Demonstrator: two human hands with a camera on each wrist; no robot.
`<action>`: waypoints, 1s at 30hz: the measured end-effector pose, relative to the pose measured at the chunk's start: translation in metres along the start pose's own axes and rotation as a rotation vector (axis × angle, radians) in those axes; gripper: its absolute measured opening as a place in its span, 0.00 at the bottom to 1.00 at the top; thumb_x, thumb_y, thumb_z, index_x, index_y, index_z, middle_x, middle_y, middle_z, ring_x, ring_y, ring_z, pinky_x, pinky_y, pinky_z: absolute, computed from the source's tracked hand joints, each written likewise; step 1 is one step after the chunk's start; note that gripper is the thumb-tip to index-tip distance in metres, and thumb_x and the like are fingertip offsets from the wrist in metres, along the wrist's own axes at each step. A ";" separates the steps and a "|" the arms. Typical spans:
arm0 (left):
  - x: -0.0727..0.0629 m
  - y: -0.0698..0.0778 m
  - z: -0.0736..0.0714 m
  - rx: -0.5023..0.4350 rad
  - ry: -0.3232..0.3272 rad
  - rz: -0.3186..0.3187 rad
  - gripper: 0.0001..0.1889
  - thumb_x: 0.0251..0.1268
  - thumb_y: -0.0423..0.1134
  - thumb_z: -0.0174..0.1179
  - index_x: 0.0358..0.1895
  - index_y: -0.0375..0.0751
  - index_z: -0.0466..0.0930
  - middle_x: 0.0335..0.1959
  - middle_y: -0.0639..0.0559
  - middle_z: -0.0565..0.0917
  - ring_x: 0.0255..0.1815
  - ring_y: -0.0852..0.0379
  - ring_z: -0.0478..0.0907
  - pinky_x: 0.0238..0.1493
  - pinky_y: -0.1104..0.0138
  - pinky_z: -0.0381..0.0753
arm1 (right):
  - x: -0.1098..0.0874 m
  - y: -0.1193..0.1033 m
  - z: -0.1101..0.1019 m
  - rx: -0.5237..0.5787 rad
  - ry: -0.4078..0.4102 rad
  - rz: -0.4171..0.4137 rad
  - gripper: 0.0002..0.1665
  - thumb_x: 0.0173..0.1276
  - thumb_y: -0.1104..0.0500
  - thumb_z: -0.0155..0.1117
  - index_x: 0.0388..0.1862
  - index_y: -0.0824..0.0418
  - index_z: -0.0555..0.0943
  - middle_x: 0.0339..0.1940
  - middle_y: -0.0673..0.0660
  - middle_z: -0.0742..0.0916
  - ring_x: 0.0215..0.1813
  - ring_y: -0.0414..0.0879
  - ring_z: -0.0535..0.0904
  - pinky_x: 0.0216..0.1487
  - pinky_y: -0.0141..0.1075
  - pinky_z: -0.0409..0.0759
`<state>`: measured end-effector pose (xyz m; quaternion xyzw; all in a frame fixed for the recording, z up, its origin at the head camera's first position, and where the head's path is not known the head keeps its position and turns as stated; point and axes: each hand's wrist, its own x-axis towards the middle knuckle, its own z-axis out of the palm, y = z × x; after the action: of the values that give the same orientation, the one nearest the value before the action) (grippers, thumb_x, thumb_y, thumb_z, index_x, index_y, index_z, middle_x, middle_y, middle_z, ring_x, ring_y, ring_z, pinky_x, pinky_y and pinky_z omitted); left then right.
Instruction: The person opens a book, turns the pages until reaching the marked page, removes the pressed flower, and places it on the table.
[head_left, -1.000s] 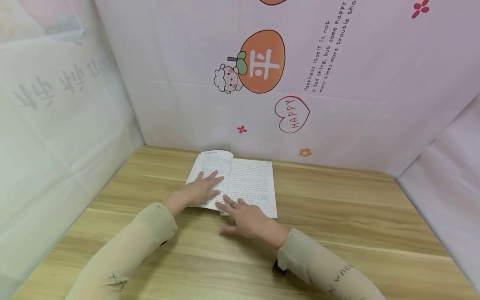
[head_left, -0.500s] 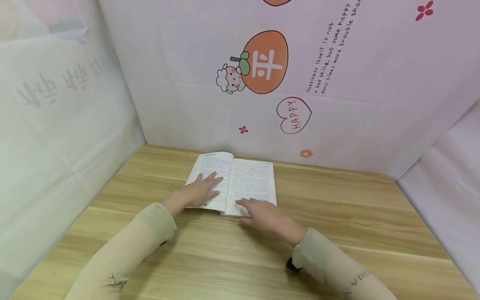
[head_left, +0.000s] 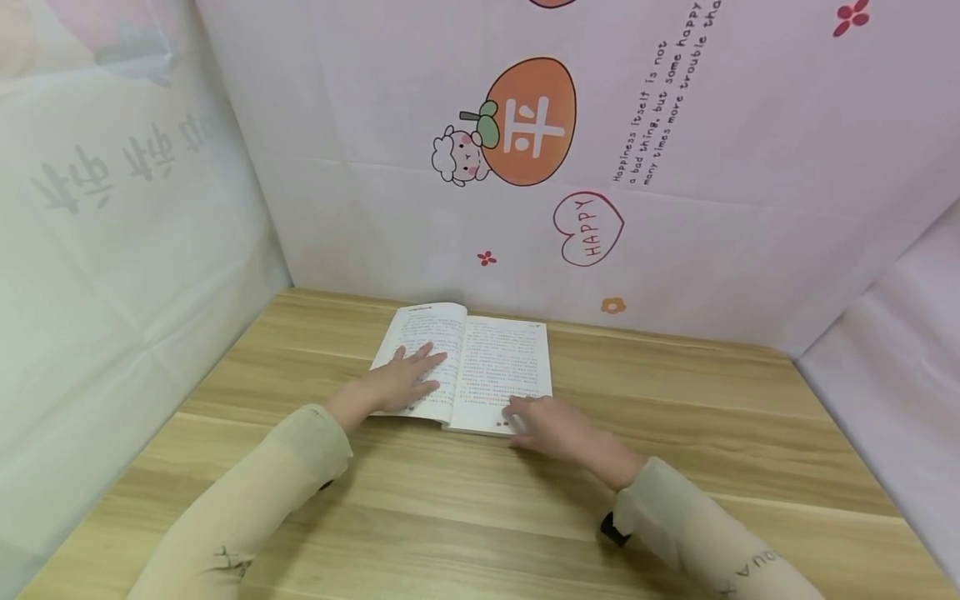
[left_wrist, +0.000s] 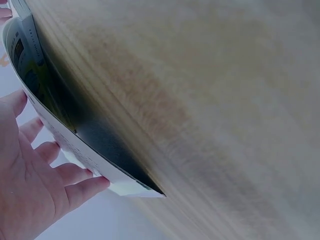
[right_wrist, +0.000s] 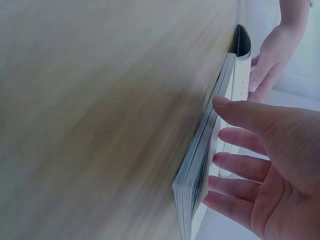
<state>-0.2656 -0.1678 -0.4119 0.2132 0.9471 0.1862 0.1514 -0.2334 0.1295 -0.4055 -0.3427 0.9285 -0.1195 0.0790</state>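
Observation:
An open book lies on the wooden table with printed text on both pages. My left hand rests on the left page, fingers spread; in the left wrist view that page side bows up off the table. At the lower right corner of the book is my right hand, its fingers laid on the right page. The right wrist view shows the thumb at the edge of the thick page block, with the other fingers fairly straight against the page. The hand covers that corner in the head view.
The wooden table extends around the book on both sides and in front. Behind the book stands a white printed cloth wall. More white cloth hangs on the left, and another sheet on the right.
My right hand has slid rightward over the right page, from near the spine to the lower right corner, uncovering the page's lower text. The left hand has stayed in place.

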 end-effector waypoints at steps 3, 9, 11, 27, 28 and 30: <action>-0.001 0.000 -0.001 -0.008 0.000 0.004 0.33 0.85 0.52 0.43 0.84 0.48 0.48 0.85 0.41 0.39 0.78 0.20 0.34 0.72 0.29 0.46 | -0.003 0.005 -0.004 0.005 -0.018 0.023 0.26 0.65 0.57 0.77 0.60 0.64 0.83 0.64 0.67 0.83 0.60 0.58 0.83 0.56 0.49 0.82; -0.002 0.000 -0.003 -0.007 0.001 0.007 0.33 0.85 0.52 0.43 0.84 0.47 0.47 0.84 0.40 0.39 0.77 0.19 0.34 0.70 0.27 0.48 | -0.009 0.011 -0.012 -0.013 -0.041 0.066 0.27 0.64 0.56 0.77 0.60 0.63 0.83 0.62 0.65 0.84 0.54 0.55 0.84 0.49 0.46 0.83; -0.001 0.000 -0.003 -0.006 -0.001 0.005 0.33 0.85 0.52 0.43 0.84 0.47 0.47 0.84 0.40 0.39 0.78 0.19 0.34 0.70 0.27 0.48 | -0.009 0.012 -0.012 -0.015 -0.037 0.062 0.26 0.63 0.56 0.78 0.59 0.64 0.84 0.58 0.64 0.86 0.49 0.52 0.85 0.46 0.44 0.84; 0.001 -0.002 0.001 -0.013 -0.001 -0.010 0.33 0.85 0.54 0.44 0.85 0.50 0.47 0.85 0.43 0.39 0.79 0.22 0.33 0.72 0.30 0.46 | -0.009 0.019 -0.023 0.090 -0.132 0.062 0.24 0.67 0.60 0.75 0.60 0.68 0.84 0.65 0.65 0.82 0.68 0.59 0.77 0.66 0.49 0.76; 0.000 -0.002 0.001 -0.013 -0.002 -0.010 0.33 0.85 0.54 0.44 0.85 0.50 0.47 0.85 0.43 0.39 0.79 0.22 0.33 0.72 0.30 0.46 | -0.009 0.021 -0.024 0.094 -0.143 0.057 0.24 0.67 0.60 0.74 0.60 0.68 0.84 0.65 0.65 0.82 0.69 0.58 0.76 0.66 0.49 0.76; 0.000 -0.002 0.001 -0.014 -0.002 -0.012 0.33 0.85 0.54 0.44 0.85 0.50 0.48 0.85 0.43 0.39 0.79 0.22 0.33 0.72 0.30 0.46 | -0.009 0.022 -0.026 0.098 -0.165 0.038 0.23 0.70 0.60 0.72 0.61 0.69 0.83 0.66 0.65 0.81 0.69 0.58 0.75 0.65 0.47 0.77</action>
<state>-0.2661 -0.1688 -0.4136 0.2067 0.9469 0.1916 0.1549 -0.2461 0.1566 -0.3862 -0.3296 0.9182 -0.1344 0.1739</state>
